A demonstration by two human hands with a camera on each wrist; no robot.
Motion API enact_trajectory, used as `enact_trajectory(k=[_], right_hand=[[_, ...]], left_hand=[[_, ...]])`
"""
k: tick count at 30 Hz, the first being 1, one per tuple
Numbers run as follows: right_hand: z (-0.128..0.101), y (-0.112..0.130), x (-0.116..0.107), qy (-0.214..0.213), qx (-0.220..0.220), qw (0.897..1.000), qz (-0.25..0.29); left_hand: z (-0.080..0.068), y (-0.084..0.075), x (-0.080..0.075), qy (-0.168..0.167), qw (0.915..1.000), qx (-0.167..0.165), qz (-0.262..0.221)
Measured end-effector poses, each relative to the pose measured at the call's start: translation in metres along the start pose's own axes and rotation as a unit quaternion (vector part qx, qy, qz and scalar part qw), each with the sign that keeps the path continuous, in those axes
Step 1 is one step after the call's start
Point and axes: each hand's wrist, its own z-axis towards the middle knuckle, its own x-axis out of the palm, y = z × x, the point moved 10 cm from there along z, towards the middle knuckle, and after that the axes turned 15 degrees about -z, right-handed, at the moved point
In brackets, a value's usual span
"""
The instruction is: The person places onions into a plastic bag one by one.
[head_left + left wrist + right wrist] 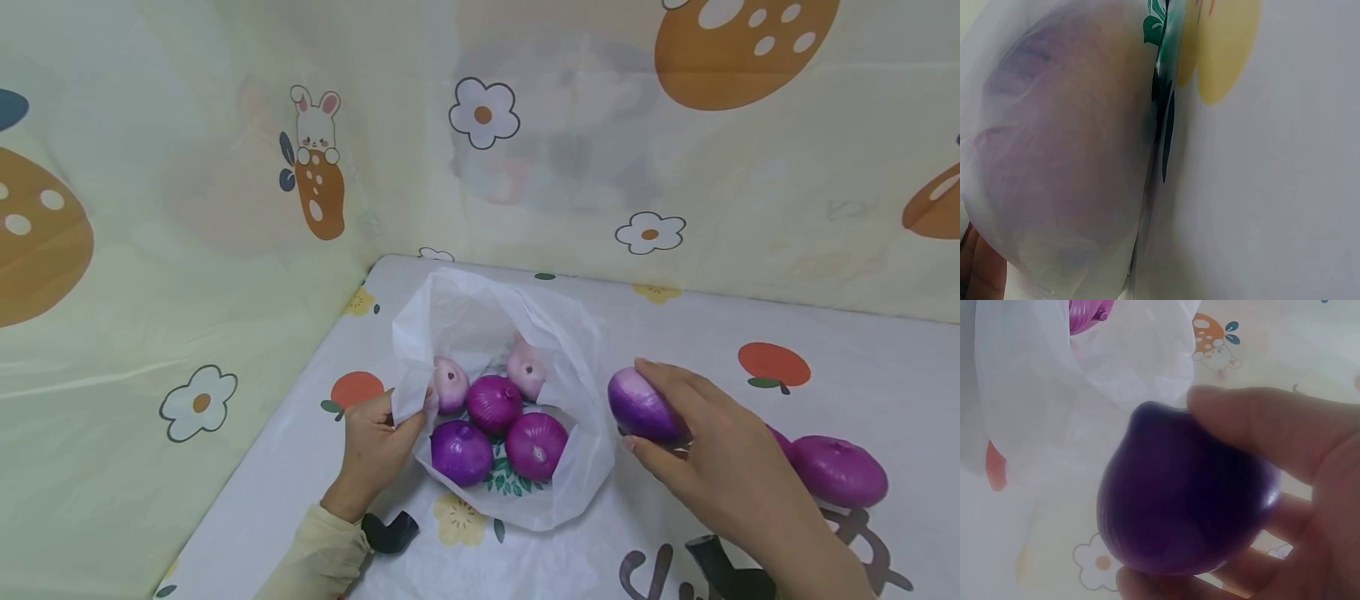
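Note:
A white plastic bag (pixel 570 467) lies open on the table with several purple onions (pixel 495 402) inside. My left hand (pixel 382 433) pinches the bag's left rim and holds it open. My right hand (pixel 701 446) grips another purple onion (pixel 641 407) just right of the bag's mouth, a little above the table. The right wrist view shows that onion (pixel 1185 500) close up between my fingers (pixel 1260 425), with the bag (pixel 1085 369) behind it. In the left wrist view an onion (pixel 1060 150) shows dimly through the bag's film.
Another purple onion (pixel 838 471) lies on the table (pixel 862 383) to the right, and one more is partly hidden behind my right hand. A patterned cloth wall (pixel 187 208) closes off the back and left sides. The table cover carries printed flowers and oranges.

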Motion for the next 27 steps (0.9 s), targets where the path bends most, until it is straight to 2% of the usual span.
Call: enact_trajectory(k=[4, 16, 23, 27], right_hand=[[0.001, 0.003, -0.001, -0.002, -0.001, 1.000, -0.001], [0.012, 0.018, 0.004, 0.028, -0.002, 0.999, 0.015], [0.020, 0.029, 0.006, 0.014, -0.017, 0.999, 0.037], [0.026, 0.036, 0.009, 0.020, -0.028, 0.998, 0.047]], left_hand=[[0.000, -0.002, 0.000, -0.001, 1.0000, 0.004, -0.002], [-0.001, -0.003, 0.000, -0.004, 0.9999, 0.010, 0.003], [0.000, -0.003, 0.001, -0.001, 0.9999, 0.011, -0.003], [0.000, -0.005, 0.002, 0.003, 0.9998, 0.016, -0.008]])
